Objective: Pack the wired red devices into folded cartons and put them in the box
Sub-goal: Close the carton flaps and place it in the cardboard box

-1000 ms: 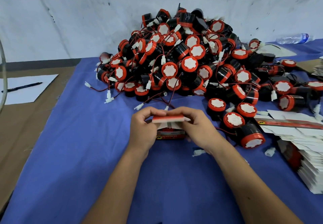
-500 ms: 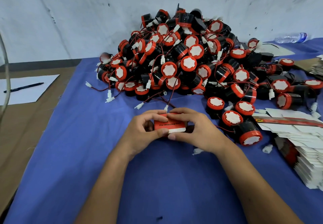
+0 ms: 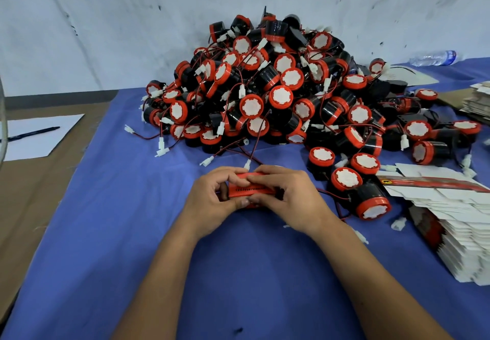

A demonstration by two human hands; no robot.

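Head view, only cam I've got: both hands on one red carton (image 3: 249, 189), held just above the blue cloth (image 3: 132, 247) in front of the device pile (image 3: 270, 95). Left hand (image 3: 212, 202) has fingers curled over the top edge w/ thumb pressing the front face; right hand (image 3: 289, 199) curled round the right end, fingertips pinching along the top flap. So both are narrow and gripping the carton, neither is free. Looks to me like the flap-closing step; can't see inside, so can't confirm a device is in there or where its wire sits. Risks imo: a lead or white connector caught under the flap, carton won't close flat or the flap creases; thumb pressure on the front could dent the card; a loose connector (image 3: 248, 164) from the pile lies touching or just behind the carton's top edge, and could snag and drag neighbours when the carton lifts off. Containers: the carton's contents are hidden; flat carton stack (image 3: 464, 223) to the right is unfolded, nothing in them; the destination box isn't in frame, so no idea of the drop path. Misc: paper w/ pen (image 3: 31, 134) far left, water bottle (image 3: 432, 58) at back right.
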